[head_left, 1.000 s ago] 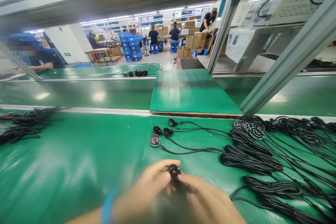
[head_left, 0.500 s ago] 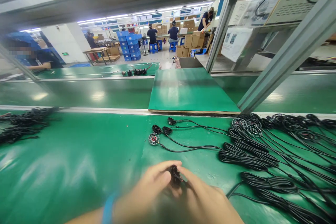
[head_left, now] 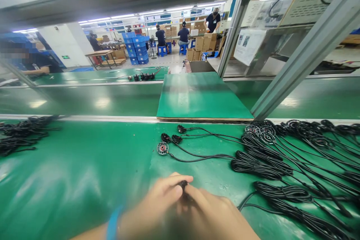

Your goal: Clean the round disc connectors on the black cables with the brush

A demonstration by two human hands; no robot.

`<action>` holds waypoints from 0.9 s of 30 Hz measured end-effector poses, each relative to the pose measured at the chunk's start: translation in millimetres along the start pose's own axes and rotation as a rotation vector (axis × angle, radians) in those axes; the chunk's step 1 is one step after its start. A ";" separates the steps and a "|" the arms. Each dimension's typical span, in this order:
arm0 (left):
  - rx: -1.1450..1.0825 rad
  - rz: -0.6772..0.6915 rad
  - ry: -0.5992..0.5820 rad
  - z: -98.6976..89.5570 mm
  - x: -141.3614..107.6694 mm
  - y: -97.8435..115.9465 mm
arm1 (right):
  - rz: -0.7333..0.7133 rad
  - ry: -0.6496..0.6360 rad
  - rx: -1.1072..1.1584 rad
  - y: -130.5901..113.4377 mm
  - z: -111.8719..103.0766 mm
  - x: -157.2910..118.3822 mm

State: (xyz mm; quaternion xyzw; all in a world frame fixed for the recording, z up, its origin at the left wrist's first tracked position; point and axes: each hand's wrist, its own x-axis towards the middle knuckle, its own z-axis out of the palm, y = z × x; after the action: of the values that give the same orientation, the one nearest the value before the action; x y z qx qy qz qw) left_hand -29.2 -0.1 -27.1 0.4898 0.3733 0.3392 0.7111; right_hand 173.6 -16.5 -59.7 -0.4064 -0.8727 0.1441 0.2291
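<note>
At the front of the green bench (head_left: 84,157), my left hand (head_left: 159,199) and my right hand (head_left: 218,210) come together with fingers closed round a small black corded disc (head_left: 183,185). My fingers cover most of the disc; only a dark tip shows between them. A black cable runs out from beside my right hand toward a coil. Beyond my hands lie several similar toothed discs, including a silver-rimmed one with a red centre (head_left: 162,148). Their cords stretch right to bundled black cables (head_left: 255,167).
Another cable pile (head_left: 21,133) lies at the far left. Behind the bench edge stands a raised green board (head_left: 202,97), beside a slanting metal post (head_left: 295,50). Further back are blue crates (head_left: 136,48), cardboard boxes (head_left: 199,43) and several people at work.
The disc has turned or sunk deeper between my fingers, so less of it shows. My right fingers have closed in toward my left. The view has shifted slightly.
</note>
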 end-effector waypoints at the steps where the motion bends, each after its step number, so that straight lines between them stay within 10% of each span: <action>1: 0.031 0.004 -0.002 -0.6 -0.5 0.9 | 0.001 0.013 0.006 -1.1 -3.1 1.4; 13: -0.274 -0.020 0.097 13.3 6.9 18.2 | 0.266 0.048 0.380 -8.3 -30.0 11.2; 27: -0.250 -0.002 0.112 9.0 6.8 14.9 | 0.006 0.261 0.211 -1.5 -36.9 8.1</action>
State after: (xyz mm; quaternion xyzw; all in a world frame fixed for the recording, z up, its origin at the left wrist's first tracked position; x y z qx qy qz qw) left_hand -19.8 6.1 -12.1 0.3773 0.3678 0.4089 0.7451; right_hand 187.1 -8.8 -25.3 -0.3979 -0.8144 0.1814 0.3816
